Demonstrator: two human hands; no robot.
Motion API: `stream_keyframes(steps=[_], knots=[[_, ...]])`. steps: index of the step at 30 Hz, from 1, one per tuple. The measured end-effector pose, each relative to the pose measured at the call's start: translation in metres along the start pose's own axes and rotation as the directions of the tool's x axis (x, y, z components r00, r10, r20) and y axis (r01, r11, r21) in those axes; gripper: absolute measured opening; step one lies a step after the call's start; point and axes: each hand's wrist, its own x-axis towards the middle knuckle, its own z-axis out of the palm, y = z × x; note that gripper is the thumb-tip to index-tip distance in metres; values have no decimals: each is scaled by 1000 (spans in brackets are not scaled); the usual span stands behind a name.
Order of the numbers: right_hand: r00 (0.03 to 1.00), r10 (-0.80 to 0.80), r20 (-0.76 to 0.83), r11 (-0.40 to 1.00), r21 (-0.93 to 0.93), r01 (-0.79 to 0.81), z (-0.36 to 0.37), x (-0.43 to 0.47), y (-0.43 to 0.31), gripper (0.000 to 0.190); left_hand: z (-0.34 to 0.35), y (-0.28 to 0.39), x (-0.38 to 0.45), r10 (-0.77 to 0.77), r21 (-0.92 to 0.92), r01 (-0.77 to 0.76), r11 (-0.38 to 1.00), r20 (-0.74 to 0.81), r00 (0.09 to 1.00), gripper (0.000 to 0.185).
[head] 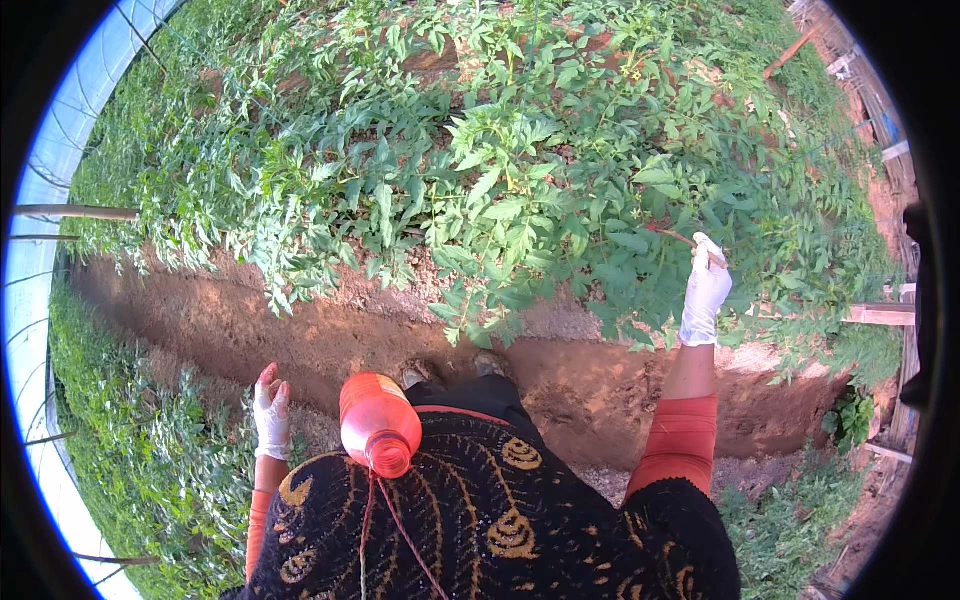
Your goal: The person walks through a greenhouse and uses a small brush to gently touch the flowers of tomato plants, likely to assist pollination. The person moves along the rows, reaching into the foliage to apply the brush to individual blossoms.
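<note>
My right hand [706, 289], in a white disposable glove, grips the handle of a thin brush-like stick [679, 237] whose red tip reaches into the leaves of a tomato plant [630, 240]. At the left my left hand [272, 412], also gloved, is raised with its fingers apart and reddish stains on the fingertips; nothing shows in it. An open-mouthed plastic bottle [381, 424] with red contents or colouring hangs on a cord [397, 525] against my chest, between the hands. Yellow flowers [634, 71] show among the plants farther up.
A bare soil furrow [585, 397] runs across, with my shoes in it. More plants [150, 465] grow at lower left. Plastic greenhouse sheeting [45, 300] curves along the left rim, with poles [97, 213] beside it. Wooden posts [881, 313] line the right side.
</note>
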Motion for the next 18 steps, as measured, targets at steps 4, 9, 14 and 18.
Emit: stream_keyframes(steps=[4,9,14,18], knots=[[999,-7,-50,998,62,10,-5,-6,1,19,22,33,7,66,169,-83,982,104,992,44],[993,-108,-39,987,116,112,-3,-6,4,20,58,75,17,124,300,-181,937,199,972,45],[993,-115,-4,970,217,113,3,1,15,18,83,102,17,141,326,-240,914,299,944,48],[999,-27,30,981,191,21,6,6,20,18,92,107,15,135,354,-246,902,311,941,47]])
